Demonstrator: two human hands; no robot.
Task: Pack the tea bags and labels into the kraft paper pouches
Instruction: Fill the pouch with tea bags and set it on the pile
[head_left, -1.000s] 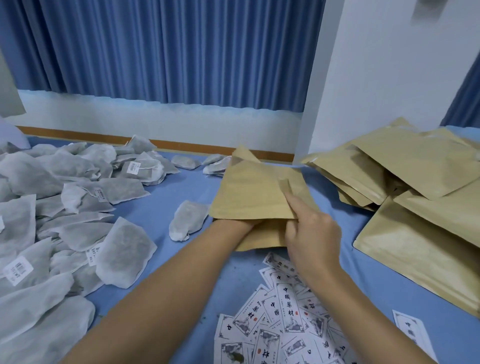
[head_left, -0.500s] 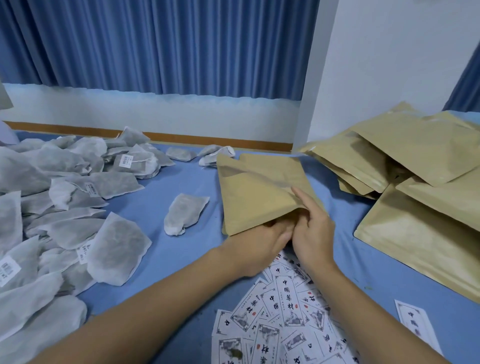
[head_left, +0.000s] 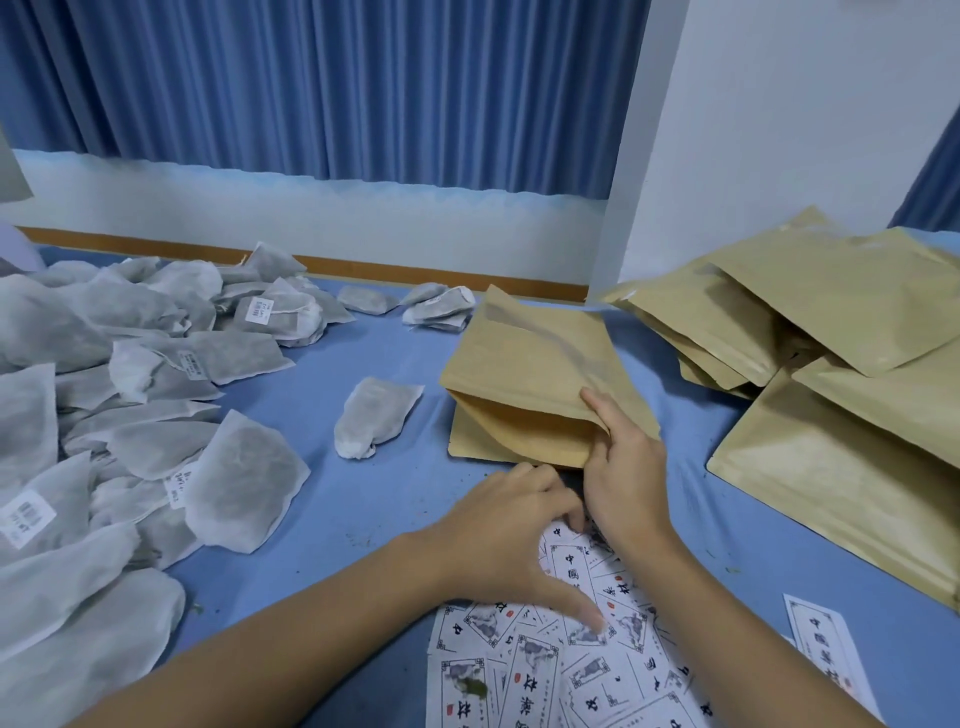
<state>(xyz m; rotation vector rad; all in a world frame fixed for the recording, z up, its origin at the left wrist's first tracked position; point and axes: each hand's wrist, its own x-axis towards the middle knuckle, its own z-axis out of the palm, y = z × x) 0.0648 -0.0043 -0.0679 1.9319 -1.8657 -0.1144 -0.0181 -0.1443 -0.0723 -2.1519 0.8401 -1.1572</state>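
The pouch (head_left: 524, 374) lies mid-way across the blue sheet (head_left: 363, 499), its mouth gaping near-left and its lip pinched by the right hand (head_left: 623, 467), just beyond the near-edge labels (head_left: 561, 675), where the nearer left hand (head_left: 498, 540) rests spread.

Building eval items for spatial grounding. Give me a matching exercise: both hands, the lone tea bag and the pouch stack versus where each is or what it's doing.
Column 1
1. left hand
2. right hand
3. lone tea bag
4. pouch stack

Column 2
A. at the far right of the blue table
B. touching the labels
C. pinching the open pouch at its mouth
D. alone between the tea bag heap and the open pouch

Pairs: 1-B, 2-C, 3-D, 4-A
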